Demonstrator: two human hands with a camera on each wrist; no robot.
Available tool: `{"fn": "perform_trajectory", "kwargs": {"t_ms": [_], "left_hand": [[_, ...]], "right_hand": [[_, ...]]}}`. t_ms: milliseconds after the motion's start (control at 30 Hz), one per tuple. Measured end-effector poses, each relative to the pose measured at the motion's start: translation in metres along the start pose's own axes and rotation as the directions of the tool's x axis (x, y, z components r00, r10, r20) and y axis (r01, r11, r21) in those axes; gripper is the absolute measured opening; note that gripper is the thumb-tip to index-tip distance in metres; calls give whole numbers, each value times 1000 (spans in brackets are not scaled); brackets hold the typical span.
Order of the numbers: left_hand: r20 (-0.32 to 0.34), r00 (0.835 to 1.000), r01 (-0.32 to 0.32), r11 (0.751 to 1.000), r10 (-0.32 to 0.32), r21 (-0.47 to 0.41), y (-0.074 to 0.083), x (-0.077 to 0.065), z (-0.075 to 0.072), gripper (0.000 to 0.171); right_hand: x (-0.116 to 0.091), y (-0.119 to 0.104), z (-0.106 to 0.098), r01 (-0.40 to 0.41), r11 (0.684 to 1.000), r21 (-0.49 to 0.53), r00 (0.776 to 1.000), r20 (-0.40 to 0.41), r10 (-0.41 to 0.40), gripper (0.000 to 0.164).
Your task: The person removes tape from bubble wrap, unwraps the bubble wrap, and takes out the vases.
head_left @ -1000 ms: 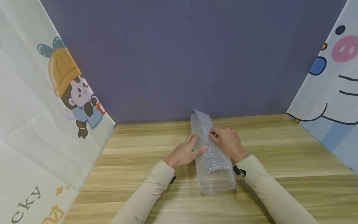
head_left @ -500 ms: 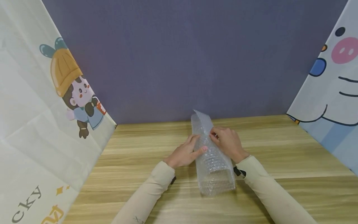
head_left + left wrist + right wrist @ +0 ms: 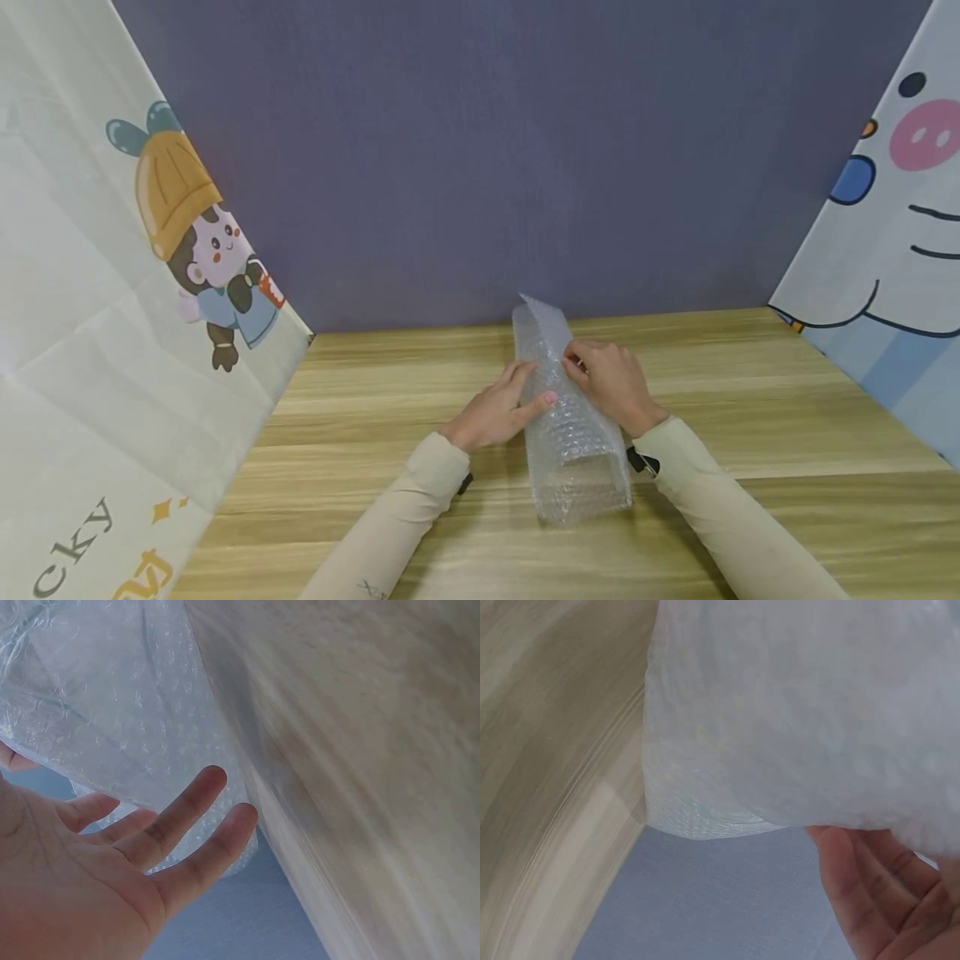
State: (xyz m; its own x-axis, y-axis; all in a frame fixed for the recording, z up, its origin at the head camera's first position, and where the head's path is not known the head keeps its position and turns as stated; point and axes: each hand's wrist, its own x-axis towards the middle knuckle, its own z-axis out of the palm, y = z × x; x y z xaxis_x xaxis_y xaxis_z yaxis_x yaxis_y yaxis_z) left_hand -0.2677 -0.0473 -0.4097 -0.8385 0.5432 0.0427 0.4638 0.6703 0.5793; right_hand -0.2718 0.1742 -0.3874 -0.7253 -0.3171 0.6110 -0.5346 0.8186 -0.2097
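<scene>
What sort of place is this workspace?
Likely a screened-off tabletop work booth, though the wider room is out of view: a wood-grain table, a plain dark purplish-grey backdrop behind it, and cartoon-printed sheets at both sides.

The head view looks forward and down from above and behind the grip, far enough back to take in left hand [image 3: 497, 406], right hand [image 3: 613, 382], bubble wrap [image 3: 579, 423], table [image 3: 375, 400] and wall [image 3: 480, 167]. The left wrist view sits close on the grip's left, facing past the left hand; the right wrist view, also close, faces past the grip from its right. Both share the bubble wrap, table and wall.
</scene>
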Motion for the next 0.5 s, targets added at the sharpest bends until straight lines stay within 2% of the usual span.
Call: {"fn": "perform_trajectory", "kwargs": {"t_ms": [500], "left_hand": [[-13,1000,-13,1000,13,10,-1,-3,-1,93]], "right_hand": [[0,-5,0,-7,1000,-9,1000,-6,7,8]]}}
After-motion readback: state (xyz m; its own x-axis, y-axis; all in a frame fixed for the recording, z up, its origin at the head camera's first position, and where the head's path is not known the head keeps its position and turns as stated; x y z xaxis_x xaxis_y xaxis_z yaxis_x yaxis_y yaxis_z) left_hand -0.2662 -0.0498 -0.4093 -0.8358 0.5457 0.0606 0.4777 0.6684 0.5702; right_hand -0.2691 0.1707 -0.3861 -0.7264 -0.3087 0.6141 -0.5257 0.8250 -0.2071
